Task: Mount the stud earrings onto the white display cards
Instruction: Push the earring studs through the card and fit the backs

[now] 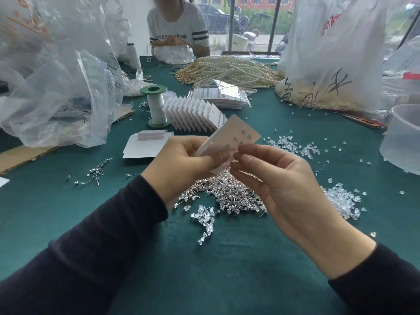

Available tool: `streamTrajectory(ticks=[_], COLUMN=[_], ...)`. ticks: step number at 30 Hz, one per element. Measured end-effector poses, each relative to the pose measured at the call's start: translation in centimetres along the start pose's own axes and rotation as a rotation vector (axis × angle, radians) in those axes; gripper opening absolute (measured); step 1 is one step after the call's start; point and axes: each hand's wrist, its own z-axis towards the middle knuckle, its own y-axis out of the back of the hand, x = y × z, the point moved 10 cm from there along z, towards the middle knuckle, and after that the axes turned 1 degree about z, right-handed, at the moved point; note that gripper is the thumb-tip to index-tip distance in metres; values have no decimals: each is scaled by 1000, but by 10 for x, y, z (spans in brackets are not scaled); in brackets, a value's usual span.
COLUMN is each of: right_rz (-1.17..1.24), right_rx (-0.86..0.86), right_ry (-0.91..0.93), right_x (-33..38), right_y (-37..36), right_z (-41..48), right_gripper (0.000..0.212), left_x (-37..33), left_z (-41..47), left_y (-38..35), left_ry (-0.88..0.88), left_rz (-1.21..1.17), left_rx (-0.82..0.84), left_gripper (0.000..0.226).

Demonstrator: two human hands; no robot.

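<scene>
My left hand (181, 160) grips a white display card (241, 135) by its lower left end, holding it tilted above the green table. Several stud posts stick out of the card's back. My right hand (272, 176) pinches something small at the card's lower edge with thumb and forefinger; what it pinches is hidden. Under both hands lies a heap of silver stud earrings (227, 194). A fanned row of filled cards (193, 113) stands behind, and blank cards (147, 144) lie flat to the left.
Clear plastic earring backs lie in piles right (341, 201), front (204, 219) and far (286, 144). Loose studs (95, 173) scatter left. A green thread spool (155, 105), pearl strands (229, 69), plastic bags (56, 76), a translucent tub (402, 137) and a seated person (179, 28) surround.
</scene>
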Motion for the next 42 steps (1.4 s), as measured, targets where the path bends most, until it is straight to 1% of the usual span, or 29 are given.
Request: streamTrajectory(ticks=[2,4,7,8,11,15,17,18,20,22,24,25,28,30,31,33,36,39,41,42], right_rz=[-122,-334,-581,-633,-759,-818,-855,-913,-1115,-1285,-1404,-1452,-1473,-1474,-1453,-1400,-1420,-1417,-1419,-1456], right_rx=[15,32,93,118,182,237,283,311,382,476,516,486,314,288,315,432,592,632,626,617], right_ry=[55,145,289,335,440,490,526,556,598,547,508,507,505,488,481,462,440,423,429,432], right_x=[5,11,18,20,25,29,31,31,25,9,-3,-3,17,22,21,9,-13,-18,-15,-16], right_y=[-2,-6,-18,-23,-33,-36,-41,-44,-51,-54,-53,-49,-32,-26,-28,-40,-57,-59,-58,-57], right_z=[-1,-4,-9,-12,-17,-19,-22,-24,-28,-28,-26,-23,-9,-6,-7,-16,-29,-30,-31,-30], right_gripper=[16,19,21,23,27,27,22,17,9,4,6,9,15,13,11,9,10,10,8,10], left_x=[9,12,13,13,11,10,11,12,13,15,16,17,18,19,19,19,19,20,20,21], left_z=[1,2,2,1,3,4,3,2,1,0,-1,-2,-3,-3,-3,-3,-3,-2,-2,-2], left_y=[4,8,12,13,16,21,24,27,33,38,40,41,45,48,49,50,49,46,43,41], left_ry=[72,101,114,126,137,161,185,200,222,243,259,262,268,268,269,271,268,269,276,281], left_rz=[-59,-20,-11,-35,-84,-85,-108,-144,-206,-241,-264,-266,-255,-251,-248,-236,-225,-206,-197,-190], left_rx=[-37,-72,-82,-75,-47,-48,-82,-112,-184,-234,-259,-276,-334,-360,-370,-384,-384,-362,-332,-318], left_gripper=[14,7,7,8,24,31,35,36,39,41,38,36,29,25,27,29,20,17,18,19])
